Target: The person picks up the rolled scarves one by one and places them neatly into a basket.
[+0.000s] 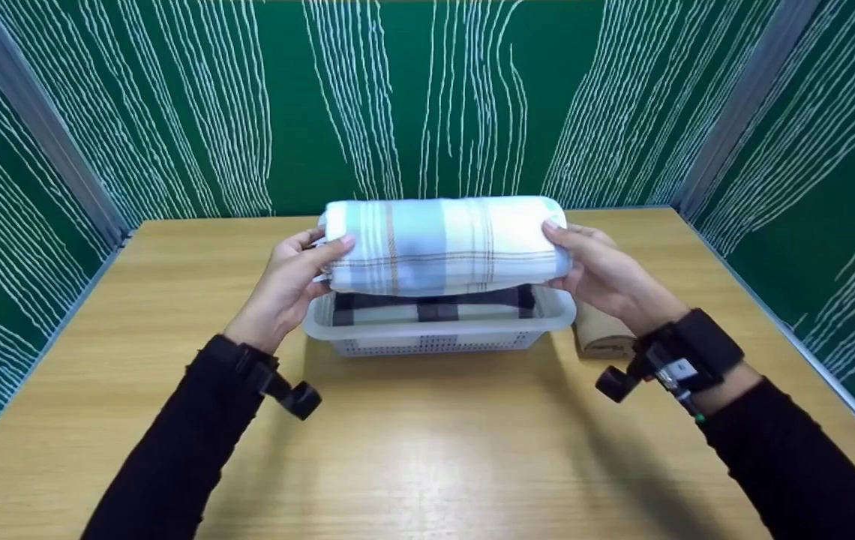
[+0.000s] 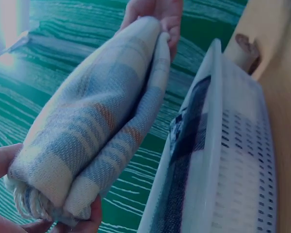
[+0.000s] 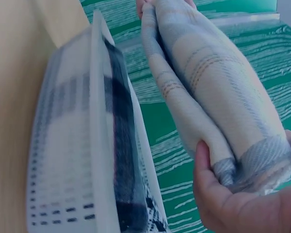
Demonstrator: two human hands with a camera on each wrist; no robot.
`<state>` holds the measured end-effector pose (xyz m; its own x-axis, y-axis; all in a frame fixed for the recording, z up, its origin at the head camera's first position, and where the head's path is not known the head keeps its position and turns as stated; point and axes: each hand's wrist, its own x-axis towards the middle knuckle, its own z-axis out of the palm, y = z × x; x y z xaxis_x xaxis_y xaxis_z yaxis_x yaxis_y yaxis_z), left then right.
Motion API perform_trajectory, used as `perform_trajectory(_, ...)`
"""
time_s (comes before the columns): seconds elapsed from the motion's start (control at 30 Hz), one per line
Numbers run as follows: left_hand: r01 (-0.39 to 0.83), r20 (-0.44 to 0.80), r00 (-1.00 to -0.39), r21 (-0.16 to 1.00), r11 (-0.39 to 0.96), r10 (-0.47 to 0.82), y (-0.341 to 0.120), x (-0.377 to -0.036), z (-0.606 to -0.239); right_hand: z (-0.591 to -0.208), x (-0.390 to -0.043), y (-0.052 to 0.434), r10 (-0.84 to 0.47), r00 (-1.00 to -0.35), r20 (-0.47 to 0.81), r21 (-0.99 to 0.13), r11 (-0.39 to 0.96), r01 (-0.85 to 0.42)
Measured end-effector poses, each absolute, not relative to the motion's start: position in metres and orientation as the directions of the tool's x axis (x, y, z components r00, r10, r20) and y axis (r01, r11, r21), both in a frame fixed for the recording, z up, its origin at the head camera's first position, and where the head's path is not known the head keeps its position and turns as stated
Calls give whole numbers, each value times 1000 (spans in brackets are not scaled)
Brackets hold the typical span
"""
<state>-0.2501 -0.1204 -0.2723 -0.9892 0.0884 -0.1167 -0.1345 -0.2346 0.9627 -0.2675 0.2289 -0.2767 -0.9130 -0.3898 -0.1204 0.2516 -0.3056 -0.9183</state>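
Gripping its two ends, both hands (image 1: 289, 281) hold a folded pale-blue plaid towel (image 1: 444, 246) above the white basket (image 1: 439, 330).

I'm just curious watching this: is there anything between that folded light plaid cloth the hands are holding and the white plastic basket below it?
Nothing visible does. The folded pale blue plaid cloth, held at its ends by the left hand and right hand, hangs just above the white perforated plastic basket. A dark checked cloth already lies inside, with air between the two.
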Motion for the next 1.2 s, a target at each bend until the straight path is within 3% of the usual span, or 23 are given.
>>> perform_trajectory(0.7,-45,-82,-992,938,-344,-92,-104,-330,-296,-297,-339,215,-196,-970,-146,-921,-332,205)
perform_trajectory(1.0,-131,-157,-985,949,-287,-67,-103,-341,-316,-313,-352,211,-152,-970,-189,-932,-285,226)
perform_trajectory(1.2,-157,-176,-984,943,-294,-36,-104,-345,-322,-318,-356,210,-144,-968,-204,-957,-178,228)
